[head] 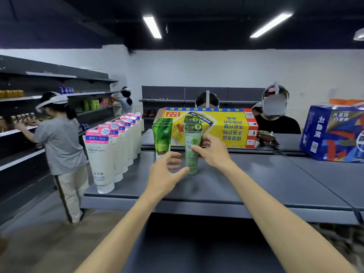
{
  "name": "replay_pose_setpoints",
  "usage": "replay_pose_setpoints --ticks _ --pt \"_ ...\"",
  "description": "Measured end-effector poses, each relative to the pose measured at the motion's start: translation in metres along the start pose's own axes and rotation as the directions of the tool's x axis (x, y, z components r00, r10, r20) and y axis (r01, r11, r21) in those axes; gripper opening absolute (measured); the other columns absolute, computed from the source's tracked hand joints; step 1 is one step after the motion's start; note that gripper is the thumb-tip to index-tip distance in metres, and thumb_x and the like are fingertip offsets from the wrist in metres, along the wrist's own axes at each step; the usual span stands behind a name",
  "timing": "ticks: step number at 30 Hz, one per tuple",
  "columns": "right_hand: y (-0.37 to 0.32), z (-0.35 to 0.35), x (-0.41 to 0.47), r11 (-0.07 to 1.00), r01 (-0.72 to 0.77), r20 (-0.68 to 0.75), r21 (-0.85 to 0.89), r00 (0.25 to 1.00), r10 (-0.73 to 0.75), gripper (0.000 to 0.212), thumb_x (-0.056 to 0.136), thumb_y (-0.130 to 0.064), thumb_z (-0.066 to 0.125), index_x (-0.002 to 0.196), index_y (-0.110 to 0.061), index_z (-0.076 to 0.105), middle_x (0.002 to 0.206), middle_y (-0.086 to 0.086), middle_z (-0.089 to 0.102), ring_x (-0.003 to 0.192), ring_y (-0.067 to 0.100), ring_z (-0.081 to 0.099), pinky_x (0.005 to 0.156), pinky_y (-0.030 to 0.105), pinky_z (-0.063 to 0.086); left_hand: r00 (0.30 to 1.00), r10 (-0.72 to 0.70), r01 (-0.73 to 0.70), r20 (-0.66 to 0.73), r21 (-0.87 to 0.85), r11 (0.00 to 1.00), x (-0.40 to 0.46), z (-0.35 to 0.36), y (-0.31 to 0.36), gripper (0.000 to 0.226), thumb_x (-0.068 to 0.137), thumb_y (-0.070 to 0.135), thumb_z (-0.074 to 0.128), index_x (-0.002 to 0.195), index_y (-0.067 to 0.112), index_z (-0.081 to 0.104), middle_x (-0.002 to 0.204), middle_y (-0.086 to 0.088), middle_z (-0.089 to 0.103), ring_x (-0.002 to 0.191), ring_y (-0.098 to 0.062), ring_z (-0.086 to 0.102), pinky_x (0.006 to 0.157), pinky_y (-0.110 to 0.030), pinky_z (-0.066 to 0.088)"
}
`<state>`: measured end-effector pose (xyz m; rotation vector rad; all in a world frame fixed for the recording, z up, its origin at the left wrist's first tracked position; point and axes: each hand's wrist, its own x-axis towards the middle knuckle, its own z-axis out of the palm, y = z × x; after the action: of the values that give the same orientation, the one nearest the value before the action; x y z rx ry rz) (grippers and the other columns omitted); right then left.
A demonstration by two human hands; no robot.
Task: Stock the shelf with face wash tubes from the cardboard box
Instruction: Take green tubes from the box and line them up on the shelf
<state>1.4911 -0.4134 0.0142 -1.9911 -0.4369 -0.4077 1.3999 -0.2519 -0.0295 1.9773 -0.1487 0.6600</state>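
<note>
A pale green face wash tube (192,154) stands upright on the grey shelf (246,186). My right hand (212,150) grips its upper part from the right. My left hand (167,172) hovers at its lower left, fingers spread and loosely bent, thumb tip close to the tube's base. More pale green tubes (192,120) stand in a row behind it. A row of dark green tubes (162,134) stands just to the left. Further left runs a row of white tubes with pink labels (102,160). The cardboard box is not in view.
A yellow carton (220,129) lies across the back of the shelf, and a blue carton (334,133) sits at the right. Two people stand behind the shelf. At the left, another person (61,142) reaches into dark wall shelves (19,154); one more works farther back.
</note>
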Motion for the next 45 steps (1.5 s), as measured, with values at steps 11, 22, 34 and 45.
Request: replay_pose_setpoints --ticks 11,22,34,45 --pt "0.010 0.008 0.033 0.998 -0.026 0.019 -0.052 0.999 0.027 0.028 0.082 -0.029 0.079 0.102 -0.018 0.062 0.102 0.001 0.070 0.095 0.018 0.066 0.085 0.043 0.059 0.999 -0.054 0.054 0.001 0.000 0.999 0.012 0.009 -0.018 0.047 0.075 0.030 0.084 0.117 0.026 0.064 0.105 0.008 0.070 0.090 0.000 0.069 0.075 -0.007 0.049" --pt "0.015 0.014 0.050 0.991 -0.025 0.000 -0.131 1.000 0.026 0.030 0.086 -0.032 0.075 0.107 -0.016 0.061 0.097 -0.008 0.063 0.094 0.013 0.059 0.087 0.030 0.046 0.998 -0.060 0.060 0.018 -0.010 0.998 0.010 0.010 -0.028 0.045 0.075 0.029 0.083 0.115 0.028 0.064 0.102 0.011 0.070 0.090 0.003 0.069 0.080 -0.013 0.050" --pt "0.019 0.008 0.056 0.996 -0.004 0.056 -0.092 0.998 0.009 0.029 0.086 -0.026 0.075 0.111 -0.015 0.064 0.099 -0.006 0.067 0.091 0.011 0.061 0.062 0.010 0.042 0.999 -0.054 0.054 0.004 0.003 0.999 0.011 0.011 -0.029 0.043 0.075 0.031 0.083 0.113 0.029 0.063 0.097 0.012 0.071 0.087 0.003 0.069 0.079 -0.016 0.050" --pt "0.020 0.019 0.057 0.992 -0.020 0.023 -0.125 0.999 0.023 0.027 0.083 -0.033 0.077 0.104 -0.022 0.063 0.093 -0.013 0.065 0.093 0.013 0.063 0.098 0.044 0.049 0.999 -0.052 0.052 -0.007 -0.002 0.999 0.010 0.010 -0.029 0.042 0.076 0.029 0.082 0.112 0.028 0.063 0.096 0.012 0.071 0.087 0.002 0.069 0.077 -0.011 0.048"
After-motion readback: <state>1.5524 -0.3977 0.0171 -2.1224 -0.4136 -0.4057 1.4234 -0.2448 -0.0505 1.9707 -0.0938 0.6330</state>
